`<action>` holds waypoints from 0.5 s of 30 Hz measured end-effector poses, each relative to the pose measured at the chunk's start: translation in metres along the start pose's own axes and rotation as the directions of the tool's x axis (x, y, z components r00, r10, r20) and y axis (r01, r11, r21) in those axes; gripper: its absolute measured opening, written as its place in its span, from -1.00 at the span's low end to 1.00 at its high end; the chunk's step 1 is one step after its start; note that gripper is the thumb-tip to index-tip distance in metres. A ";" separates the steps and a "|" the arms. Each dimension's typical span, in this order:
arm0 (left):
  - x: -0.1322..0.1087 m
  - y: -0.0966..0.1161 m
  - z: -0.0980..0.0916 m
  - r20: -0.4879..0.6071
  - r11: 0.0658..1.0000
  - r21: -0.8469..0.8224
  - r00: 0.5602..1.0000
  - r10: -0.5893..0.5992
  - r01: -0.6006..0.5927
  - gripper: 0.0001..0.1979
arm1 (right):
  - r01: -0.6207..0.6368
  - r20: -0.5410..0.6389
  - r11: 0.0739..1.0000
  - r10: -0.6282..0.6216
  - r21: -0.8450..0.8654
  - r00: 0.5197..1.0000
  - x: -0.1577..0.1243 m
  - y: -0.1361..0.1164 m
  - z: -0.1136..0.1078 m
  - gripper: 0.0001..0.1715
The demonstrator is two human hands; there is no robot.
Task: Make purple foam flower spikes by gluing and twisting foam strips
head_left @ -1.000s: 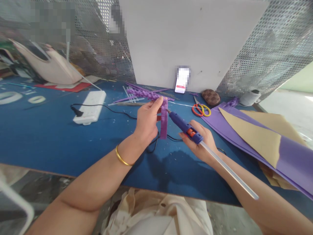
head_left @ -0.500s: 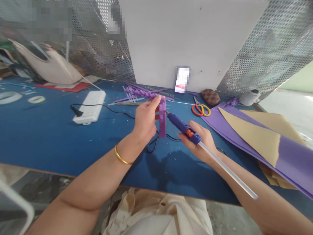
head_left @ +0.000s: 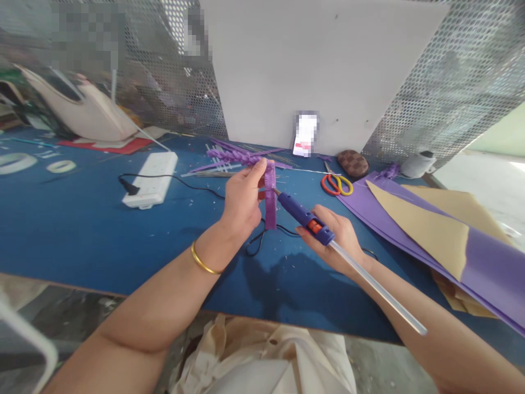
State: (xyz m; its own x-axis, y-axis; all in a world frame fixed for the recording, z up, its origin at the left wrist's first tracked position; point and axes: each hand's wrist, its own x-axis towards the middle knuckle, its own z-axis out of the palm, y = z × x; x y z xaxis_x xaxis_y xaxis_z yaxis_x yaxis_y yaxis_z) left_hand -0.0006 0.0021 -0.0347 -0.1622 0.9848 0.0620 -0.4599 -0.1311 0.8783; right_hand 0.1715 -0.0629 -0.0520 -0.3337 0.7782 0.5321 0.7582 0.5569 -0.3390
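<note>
Now, head cam: my L hand (head_left: pixel 243 200) is pinching the purple strip (head_left: pixel 270 212) up top, over the blue table (head_left: pixel 123 246); my R hand (head_left: pixel 339 239) is gripping the glue gun (head_left: pixel 296 209). Strip's prob. light, soft, so I'm favouring its top edge.

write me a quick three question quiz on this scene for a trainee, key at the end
1. Fill in: the right hand holds the ____.
2. True or false: a black plug sits at the near end of the white power strip.
3. What does the left hand hold?
a) phone
b) purple strip
c) scissors

Key: 1. glue gun; 2. true; 3. b
</note>
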 end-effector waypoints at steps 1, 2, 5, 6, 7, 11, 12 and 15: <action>0.000 0.000 0.000 0.000 1.000 -0.001 1.000 -0.001 0.001 -0.77 | -0.004 0.005 1.000 0.004 0.000 1.000 0.000 0.000 0.000 -0.65; 0.000 0.000 0.000 0.000 1.000 -0.001 1.000 -0.001 0.001 -0.77 | -0.006 0.008 1.000 0.006 -0.001 1.000 0.000 0.000 0.000 -0.65; 0.001 0.001 -0.001 -0.015 1.000 0.002 1.000 -0.004 0.004 -0.77 | -0.010 0.019 1.000 0.010 -0.004 1.000 0.000 -0.001 0.000 -0.65; 0.001 0.001 -0.001 -0.022 1.000 -0.001 1.000 -0.007 0.007 -0.77 | -0.009 0.023 1.000 0.009 -0.003 1.000 0.000 -0.001 0.000 -0.65; 0.001 0.001 -0.001 -0.028 1.000 -0.006 1.000 -0.012 0.011 -0.76 | -0.006 0.026 1.000 0.007 -0.003 1.000 0.000 -0.001 0.000 -0.65; 0.003 0.000 -0.002 -0.036 1.000 -0.017 0.999 -0.025 0.025 -0.75 | 0.012 0.040 1.000 -0.011 -0.022 0.999 0.000 -0.001 0.000 -0.64; 0.004 0.000 -0.003 -0.037 0.999 -0.020 0.999 -0.031 0.030 -0.76 | 0.021 0.044 0.999 -0.020 -0.031 0.999 0.000 -0.001 0.001 -0.64; 0.006 0.000 -0.004 -0.030 0.996 -0.058 0.997 -0.065 0.063 -0.79 | 0.060 0.026 0.996 -0.059 -0.065 0.998 -0.002 0.002 0.003 -0.67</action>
State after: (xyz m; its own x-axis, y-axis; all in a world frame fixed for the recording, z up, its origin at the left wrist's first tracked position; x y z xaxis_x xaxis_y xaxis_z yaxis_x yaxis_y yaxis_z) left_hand -0.0055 0.0073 -0.0362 -0.1582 0.9874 -0.0097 -0.5192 -0.0749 0.8514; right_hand 0.1719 -0.0628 -0.0562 -0.3922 0.7514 0.5307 0.7715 0.5828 -0.2550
